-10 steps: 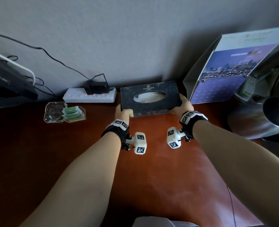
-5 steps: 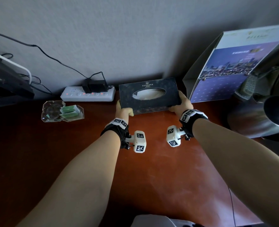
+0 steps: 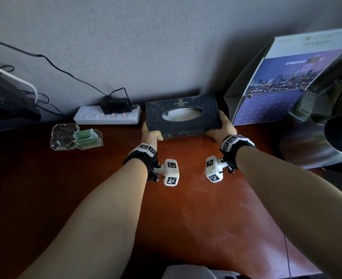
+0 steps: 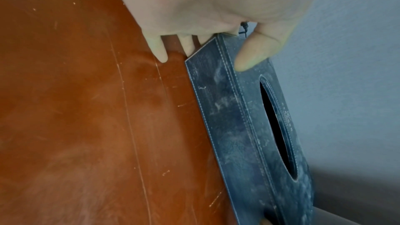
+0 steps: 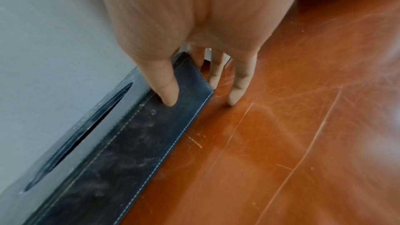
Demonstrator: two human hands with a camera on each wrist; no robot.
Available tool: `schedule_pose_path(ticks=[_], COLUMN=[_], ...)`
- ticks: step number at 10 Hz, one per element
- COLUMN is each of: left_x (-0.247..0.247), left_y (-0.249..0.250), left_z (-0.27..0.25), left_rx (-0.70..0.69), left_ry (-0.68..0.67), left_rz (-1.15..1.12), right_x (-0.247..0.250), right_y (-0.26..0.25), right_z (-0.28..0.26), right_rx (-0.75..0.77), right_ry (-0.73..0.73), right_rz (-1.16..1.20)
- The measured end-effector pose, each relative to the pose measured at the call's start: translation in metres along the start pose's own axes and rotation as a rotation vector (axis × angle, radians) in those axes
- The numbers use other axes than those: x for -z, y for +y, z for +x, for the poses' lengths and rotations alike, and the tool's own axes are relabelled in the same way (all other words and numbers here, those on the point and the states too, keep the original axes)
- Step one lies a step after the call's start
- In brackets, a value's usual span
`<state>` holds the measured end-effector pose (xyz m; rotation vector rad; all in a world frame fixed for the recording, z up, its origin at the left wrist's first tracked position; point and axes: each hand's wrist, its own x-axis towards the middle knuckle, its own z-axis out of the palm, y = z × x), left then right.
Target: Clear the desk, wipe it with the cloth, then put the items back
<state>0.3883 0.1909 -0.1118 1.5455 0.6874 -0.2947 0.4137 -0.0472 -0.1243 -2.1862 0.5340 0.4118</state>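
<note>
A black stitched tissue box (image 3: 183, 115) with an oval opening is at the back of the red-brown desk (image 3: 186, 208), close to the grey wall. My left hand (image 3: 151, 133) grips its left end and my right hand (image 3: 223, 127) grips its right end. In the left wrist view the left hand (image 4: 203, 52) has its thumb on the tissue box (image 4: 238, 126) and its fingers round the end. In the right wrist view the right hand (image 5: 201, 95) presses its thumb on the box's (image 5: 129, 151) front face, fingers behind the end. Whether the box touches the desk I cannot tell.
A white power strip (image 3: 107, 117) with a black adapter lies left of the box by the wall. A glass tray (image 3: 63, 135) with green packets sits further left. A standing calendar (image 3: 286, 87) and a metal kettle (image 3: 316, 141) crowd the right side. A dark device (image 3: 5, 101) overhangs the far left.
Both hands keep their hold on the tissue box, which has shifted slightly away from me, toward the wall.
</note>
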Motion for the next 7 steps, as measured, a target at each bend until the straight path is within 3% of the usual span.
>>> schedule_pose_path(ticks=[3, 5, 7], left_x=[-0.001, 0.006, 0.022], left_y=[0.000, 0.014, 0.031], left_z=[0.006, 0.011, -0.016], left_rx=[0.034, 0.190, 0.093], left_ry=[0.020, 0.081, 0.075], left_rz=[0.063, 0.154, 0.398], right_x=[-0.001, 0.002, 0.016], right_y=[-0.003, -0.019, -0.052], right_z=[-0.002, -0.012, -0.044], right_rx=[-0.021, -0.099, -0.088], right_ry=[-0.017, -0.048, -0.005], right_rz=[0.050, 0.044, -0.128])
